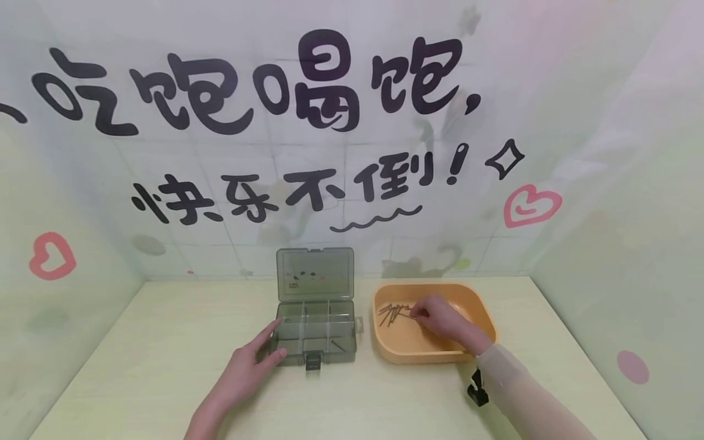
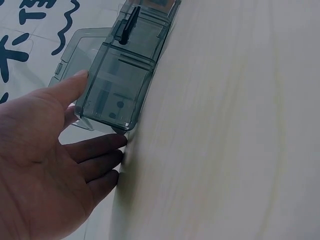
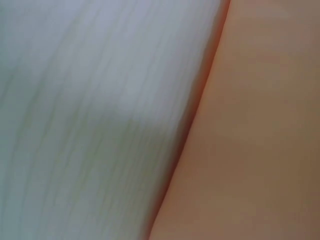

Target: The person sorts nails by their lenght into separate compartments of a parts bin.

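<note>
A grey see-through compartment box (image 1: 316,330) stands on the table with its lid (image 1: 315,275) raised at the back. One thin nail (image 1: 338,346) lies in its front right part. My left hand (image 1: 250,366) rests against the box's left end, thumb and fingers loosely extended; the left wrist view shows the thumb at its edge and the other fingers beside it. Inside the orange tray (image 1: 407,356), my right hand (image 1: 440,318) has its fingers curled, pinching at the end of a thin nail beside several loose dark nails (image 1: 389,314). The right wrist view shows only the tray's outer wall (image 3: 260,125).
The box's black front latch (image 1: 313,362) hangs down toward me. A black clip-like piece (image 1: 477,391) sits under the right sleeve (image 1: 522,385). The pale wood table (image 1: 165,354) ends at a printed wall sheet (image 1: 341,146) behind, with side panels left and right.
</note>
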`<act>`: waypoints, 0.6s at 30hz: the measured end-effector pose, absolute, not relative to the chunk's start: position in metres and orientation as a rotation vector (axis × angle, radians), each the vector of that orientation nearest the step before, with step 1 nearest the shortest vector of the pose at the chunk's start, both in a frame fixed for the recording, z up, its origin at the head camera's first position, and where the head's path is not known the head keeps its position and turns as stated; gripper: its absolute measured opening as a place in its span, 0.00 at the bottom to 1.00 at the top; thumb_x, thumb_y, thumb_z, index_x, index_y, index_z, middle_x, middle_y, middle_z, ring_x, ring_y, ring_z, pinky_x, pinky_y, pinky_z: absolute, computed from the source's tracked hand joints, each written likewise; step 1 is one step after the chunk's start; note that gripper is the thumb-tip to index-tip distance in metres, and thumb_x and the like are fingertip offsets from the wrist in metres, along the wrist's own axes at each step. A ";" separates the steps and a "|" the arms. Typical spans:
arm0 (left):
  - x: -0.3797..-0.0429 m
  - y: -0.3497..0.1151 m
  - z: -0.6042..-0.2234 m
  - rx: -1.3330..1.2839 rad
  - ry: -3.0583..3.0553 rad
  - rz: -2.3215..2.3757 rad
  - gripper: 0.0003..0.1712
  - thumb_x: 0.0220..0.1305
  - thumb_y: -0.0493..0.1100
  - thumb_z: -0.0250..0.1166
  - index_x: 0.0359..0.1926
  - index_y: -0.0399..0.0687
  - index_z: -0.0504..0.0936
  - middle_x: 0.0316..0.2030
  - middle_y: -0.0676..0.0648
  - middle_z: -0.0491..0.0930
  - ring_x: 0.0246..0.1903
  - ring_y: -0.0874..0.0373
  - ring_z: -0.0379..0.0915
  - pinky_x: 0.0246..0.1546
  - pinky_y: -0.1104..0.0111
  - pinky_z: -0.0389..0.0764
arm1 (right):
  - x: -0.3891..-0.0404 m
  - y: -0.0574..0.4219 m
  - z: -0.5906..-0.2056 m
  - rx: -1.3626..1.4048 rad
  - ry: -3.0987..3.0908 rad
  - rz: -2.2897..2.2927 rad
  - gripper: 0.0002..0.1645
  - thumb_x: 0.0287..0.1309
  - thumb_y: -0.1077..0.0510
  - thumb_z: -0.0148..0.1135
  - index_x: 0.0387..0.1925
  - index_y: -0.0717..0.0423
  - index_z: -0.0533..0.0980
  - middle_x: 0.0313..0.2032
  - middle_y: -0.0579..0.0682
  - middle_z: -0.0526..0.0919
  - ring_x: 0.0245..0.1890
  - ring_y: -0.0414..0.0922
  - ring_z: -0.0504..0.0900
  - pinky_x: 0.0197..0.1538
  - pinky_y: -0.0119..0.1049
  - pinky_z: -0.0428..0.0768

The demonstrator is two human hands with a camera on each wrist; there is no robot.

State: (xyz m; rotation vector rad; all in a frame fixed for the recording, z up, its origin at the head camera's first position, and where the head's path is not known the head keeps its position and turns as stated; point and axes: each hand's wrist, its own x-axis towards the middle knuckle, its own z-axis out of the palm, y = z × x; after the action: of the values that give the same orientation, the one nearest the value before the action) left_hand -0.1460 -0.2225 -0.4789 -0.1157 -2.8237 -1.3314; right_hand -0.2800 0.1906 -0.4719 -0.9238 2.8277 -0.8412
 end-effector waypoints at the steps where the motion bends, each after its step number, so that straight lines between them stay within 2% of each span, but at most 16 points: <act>1: -0.146 -0.222 -0.478 -0.113 -2.825 -1.335 0.40 0.74 0.51 0.65 0.79 0.50 0.61 0.69 0.28 0.66 0.70 0.30 0.59 0.69 0.39 0.62 | -0.280 0.191 -0.472 -0.917 2.831 -0.844 0.08 0.60 0.73 0.64 0.37 0.64 0.87 0.36 0.53 0.89 0.39 0.50 0.86 0.44 0.44 0.85; 8: -0.147 -0.220 -0.477 -0.126 -2.828 -1.363 0.39 0.74 0.53 0.64 0.79 0.51 0.61 0.70 0.30 0.65 0.71 0.31 0.59 0.69 0.39 0.62 | -0.277 0.195 -0.472 -0.890 2.870 -0.856 0.06 0.61 0.71 0.67 0.37 0.64 0.87 0.36 0.53 0.89 0.39 0.49 0.85 0.46 0.45 0.85; 18: -0.144 -0.222 -0.478 -0.099 -2.823 -1.345 0.39 0.74 0.53 0.64 0.79 0.52 0.61 0.69 0.29 0.67 0.70 0.31 0.60 0.68 0.38 0.63 | -0.274 0.191 -0.463 -0.919 2.872 -0.895 0.05 0.64 0.69 0.66 0.39 0.63 0.87 0.36 0.53 0.89 0.38 0.46 0.85 0.45 0.43 0.85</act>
State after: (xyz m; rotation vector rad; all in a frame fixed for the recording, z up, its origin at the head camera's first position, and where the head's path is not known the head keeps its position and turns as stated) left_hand -0.1443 -0.2224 -0.4783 -0.0989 -2.8227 -1.3447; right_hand -0.2744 0.1911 -0.4633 -0.9189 2.8724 -0.8954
